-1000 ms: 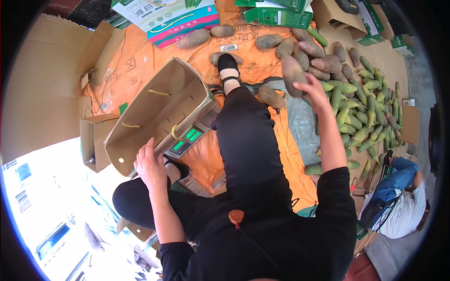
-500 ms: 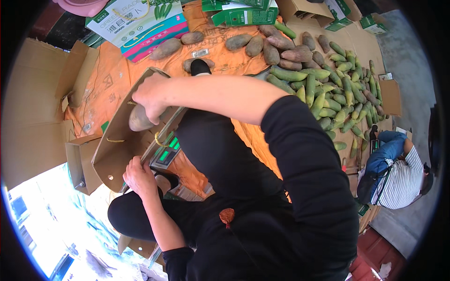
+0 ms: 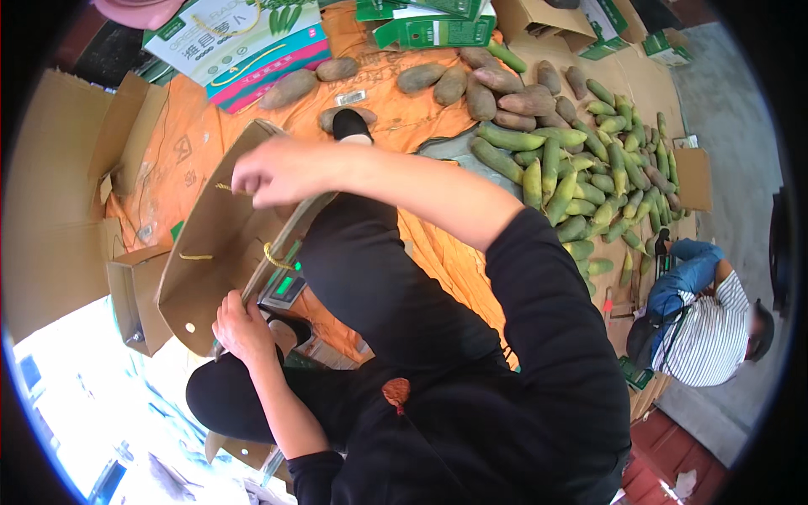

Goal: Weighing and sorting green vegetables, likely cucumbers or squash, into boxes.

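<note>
A tall cardboard carton (image 3: 192,290) with yellow rope handles (image 3: 275,257) stands tilted between my legs, its top gaping. My left hand (image 3: 246,330) pinches the carton's near rim. Above the far end of the opening is my right hand (image 3: 286,171), holding nothing, its fingers loosely bent and apart. The purplish-brown radish it held earlier is out of sight; the hand and the walls hide part of the carton's inside. Beside the carton, under its near wall, a scale (image 3: 284,288) shows lit green displays.
Purplish-brown radishes (image 3: 528,101) and a heap of green radishes (image 3: 581,189) lie at the right on cardboard and an orange sheet (image 3: 189,143). Printed cartons (image 3: 244,52) stand at the back. Brown boxes (image 3: 139,290) are at left. A person in a striped shirt (image 3: 707,324) sits far right.
My right hand has let go of the radish inside the carton and lifted slightly, its fingers opening. My left hand stays on the rim.
</note>
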`<state>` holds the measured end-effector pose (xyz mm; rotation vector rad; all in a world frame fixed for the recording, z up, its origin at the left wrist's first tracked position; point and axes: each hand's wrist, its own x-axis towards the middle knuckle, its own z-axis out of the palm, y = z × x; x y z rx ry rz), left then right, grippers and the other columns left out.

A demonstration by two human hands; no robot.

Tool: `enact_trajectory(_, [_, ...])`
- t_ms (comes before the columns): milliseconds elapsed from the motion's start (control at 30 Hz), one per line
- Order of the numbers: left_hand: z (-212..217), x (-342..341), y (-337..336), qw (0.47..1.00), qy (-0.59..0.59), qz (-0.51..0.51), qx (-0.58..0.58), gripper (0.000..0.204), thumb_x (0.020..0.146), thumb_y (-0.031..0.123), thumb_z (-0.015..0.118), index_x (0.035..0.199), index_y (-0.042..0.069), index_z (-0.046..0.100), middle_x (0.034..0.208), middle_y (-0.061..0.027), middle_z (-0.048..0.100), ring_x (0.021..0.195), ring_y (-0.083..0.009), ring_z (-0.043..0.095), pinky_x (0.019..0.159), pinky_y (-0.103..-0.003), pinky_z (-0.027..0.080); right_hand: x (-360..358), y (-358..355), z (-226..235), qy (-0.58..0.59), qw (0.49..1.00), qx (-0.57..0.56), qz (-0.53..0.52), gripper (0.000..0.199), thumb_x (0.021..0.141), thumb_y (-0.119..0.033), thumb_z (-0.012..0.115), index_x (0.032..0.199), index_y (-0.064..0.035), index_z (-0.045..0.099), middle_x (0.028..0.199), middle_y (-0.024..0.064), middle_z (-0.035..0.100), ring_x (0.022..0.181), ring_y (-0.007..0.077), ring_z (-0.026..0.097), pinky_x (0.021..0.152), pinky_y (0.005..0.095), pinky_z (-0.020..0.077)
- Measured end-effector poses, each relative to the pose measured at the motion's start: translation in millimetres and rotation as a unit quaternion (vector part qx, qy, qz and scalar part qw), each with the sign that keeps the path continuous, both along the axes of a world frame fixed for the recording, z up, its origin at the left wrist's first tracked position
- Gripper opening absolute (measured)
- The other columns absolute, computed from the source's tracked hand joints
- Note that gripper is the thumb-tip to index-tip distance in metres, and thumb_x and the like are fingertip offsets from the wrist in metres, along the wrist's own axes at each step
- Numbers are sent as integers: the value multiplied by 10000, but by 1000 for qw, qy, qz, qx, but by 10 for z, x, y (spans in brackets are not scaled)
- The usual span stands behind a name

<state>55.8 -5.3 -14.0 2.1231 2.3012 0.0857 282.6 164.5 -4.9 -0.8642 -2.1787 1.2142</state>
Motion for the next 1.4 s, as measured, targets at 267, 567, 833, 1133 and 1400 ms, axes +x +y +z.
enact_trajectory(267, [10, 25, 13, 999, -14, -21, 24, 131, 727, 109, 678, 796, 56, 581, 779, -89, 597, 789, -286, 569, 709, -398, 398, 1724, -7, -1132, -167, 897, -72, -402, 375, 784, -164, 687, 1121, -29, 593, 1053, 148, 655, 968, 235, 631, 813, 341, 505])
enact_trajectory(567, [-17, 2, 15, 999, -16, -23, 36, 150, 691, 98, 683, 795, 64, 580, 783, -88, 598, 784, -289, 573, 738, -402, 408, 2179, -1016, -2532, -350, 806, -217, -426, 761, 590, -255, 815, 1249, -47, 497, 1193, 187, 570, 1121, 351, 532, 956, 402, 436])
enact_trajectory(833, [16, 2, 49, 998, -27, -27, 46, 109, 715, 76, 672, 796, 62, 601, 769, -87, 603, 784, -284, 576, 740, -388, 409, 1798, -1063, -2560, -470, 733, -249, -423, 881, 560, -286, 860, 1313, -170, 419, 1307, 92, 486, 1241, 307, 417, 971, 512, 397])
enact_trajectory(1133, [29, -16, 45, 998, -41, -13, 46, 133, 673, 69, 669, 783, 73, 594, 758, -79, 592, 790, -279, 573, 765, -397, 410, 1881, -924, -2335, -299, 784, -310, -447, 780, 559, -238, 832, 1235, -66, 484, 1155, 138, 584, 1051, 283, 573, 910, 410, 453])
enact_trajectory(1400, [20, -55, 8, 998, -47, -16, 36, 131, 705, 100, 670, 781, 70, 567, 777, -77, 592, 808, -276, 565, 775, -406, 399, 1322, -302, -435, 75, 912, -198, -352, 750, 572, -150, 827, 1216, 24, 484, 1119, 122, 587, 998, 206, 579, 878, 341, 461])
